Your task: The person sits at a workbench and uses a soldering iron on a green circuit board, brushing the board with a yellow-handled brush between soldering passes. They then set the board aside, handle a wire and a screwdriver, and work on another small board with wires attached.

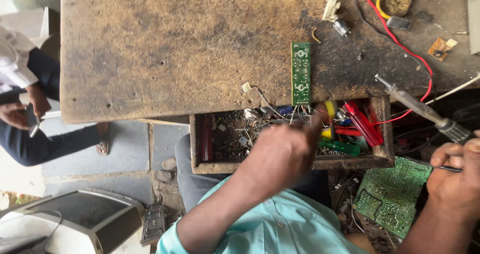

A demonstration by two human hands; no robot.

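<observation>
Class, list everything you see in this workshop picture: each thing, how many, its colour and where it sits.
Worn wooden workbench: one, brown, upper picture.
Narrow green circuit strip: one, bench's front edge.
Open wooden drawer: one, under the bench, full of wires and parts.
Red-handled screwdrivers: several, drawer's right side.
Red cable: one, across bench's right end.
Large green circuit board: one, below drawer.
Soldering iron: one, dark, in right hand.
Other person: one, far left.
Left hand: reaching into drawer.
Right hand: gripping the iron.
</observation>
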